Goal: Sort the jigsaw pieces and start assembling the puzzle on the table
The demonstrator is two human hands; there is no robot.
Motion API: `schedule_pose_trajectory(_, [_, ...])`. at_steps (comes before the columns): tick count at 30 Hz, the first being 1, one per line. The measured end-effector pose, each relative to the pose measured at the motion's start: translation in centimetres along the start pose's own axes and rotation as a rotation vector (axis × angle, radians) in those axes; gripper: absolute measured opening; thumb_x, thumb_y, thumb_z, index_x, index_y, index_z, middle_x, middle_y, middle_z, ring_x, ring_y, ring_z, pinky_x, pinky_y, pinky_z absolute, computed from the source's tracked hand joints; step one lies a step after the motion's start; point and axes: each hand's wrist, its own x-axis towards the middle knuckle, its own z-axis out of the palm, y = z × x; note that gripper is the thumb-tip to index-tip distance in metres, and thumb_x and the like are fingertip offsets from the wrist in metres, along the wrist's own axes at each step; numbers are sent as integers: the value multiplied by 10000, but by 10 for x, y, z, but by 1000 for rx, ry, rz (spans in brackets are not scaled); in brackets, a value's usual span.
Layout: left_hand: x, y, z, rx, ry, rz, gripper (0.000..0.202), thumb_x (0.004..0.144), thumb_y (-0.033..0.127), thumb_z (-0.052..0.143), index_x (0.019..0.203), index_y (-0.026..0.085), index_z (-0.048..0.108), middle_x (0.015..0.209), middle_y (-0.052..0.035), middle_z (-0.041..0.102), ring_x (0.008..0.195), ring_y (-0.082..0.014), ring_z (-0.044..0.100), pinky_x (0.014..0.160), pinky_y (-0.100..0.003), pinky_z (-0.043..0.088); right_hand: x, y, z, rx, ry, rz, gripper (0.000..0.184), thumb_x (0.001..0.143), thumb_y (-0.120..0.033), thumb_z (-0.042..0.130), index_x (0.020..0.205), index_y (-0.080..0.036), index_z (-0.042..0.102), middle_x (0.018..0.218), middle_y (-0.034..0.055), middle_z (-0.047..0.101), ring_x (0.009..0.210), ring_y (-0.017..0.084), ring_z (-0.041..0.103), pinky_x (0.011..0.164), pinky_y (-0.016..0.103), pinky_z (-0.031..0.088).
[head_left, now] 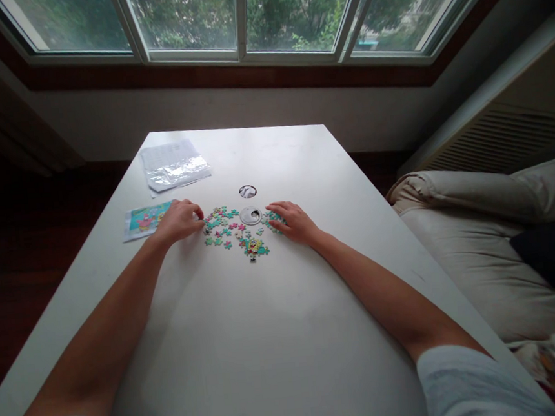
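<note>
Several small colourful puzzle pieces [225, 229] lie scattered in the middle of a white table [250, 340]. A joined cluster with a yellow cartoon figure [254, 247] sits at their near edge. My left hand [179, 221] rests at the left edge of the pile, fingers curled, fingertips pinched at a piece. My right hand [293, 221] lies flat at the right edge, fingers stretched over a few pieces. A small round lid or cap [251, 215] sits between the hands.
A printed picture card [145, 219] lies left of my left hand. A clear plastic bag on paper [174, 166] lies farther back. A round opening [247, 191] is in the tabletop. A cushioned sofa [484, 235] stands to the right, windows ahead.
</note>
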Motion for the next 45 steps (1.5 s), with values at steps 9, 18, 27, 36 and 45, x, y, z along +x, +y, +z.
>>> schedule_pose_trajectory(9, [-4,5,-12,-84,-251,-88,256,706,457,674,860,257,719,847,-19,738,713,-203,652,640,-280,457,0,-1,-1,-5,-1,1,464,995,-487,511,1393,-258,580,1388,106,607,1277,281,542,1082,469,432])
schedule_pose_trajectory(18, [-9,24,-14,-1,-107,-35,191,800,393,582,851,258,707,825,-23,733,716,-197,636,623,-285,421,0,-1,-1,1,1,-1,460,993,-478,515,1393,-260,582,1389,109,607,1273,285,543,1084,481,431])
schedule_pose_trajectory(27, [-18,81,4,-72,-68,267,220,878,425,596,985,269,709,985,-47,682,883,-227,637,740,-318,477,0,-2,-2,-3,0,3,457,991,-474,519,1390,-262,586,1382,111,609,1268,288,545,1076,477,435])
schedule_pose_trajectory(36, [-20,92,15,-35,-12,370,222,959,378,520,1010,262,703,999,-67,660,956,-240,609,843,-357,476,0,-1,-1,-13,3,2,449,991,-472,525,1383,-263,588,1385,103,608,1273,286,541,1079,471,434])
schedule_pose_trajectory(45, [-13,90,21,-61,112,307,205,936,272,509,894,221,703,909,-57,673,847,-216,603,785,-340,444,1,-1,-1,-22,-7,1,447,991,-457,533,1379,-241,592,1389,109,607,1274,279,544,1082,453,433])
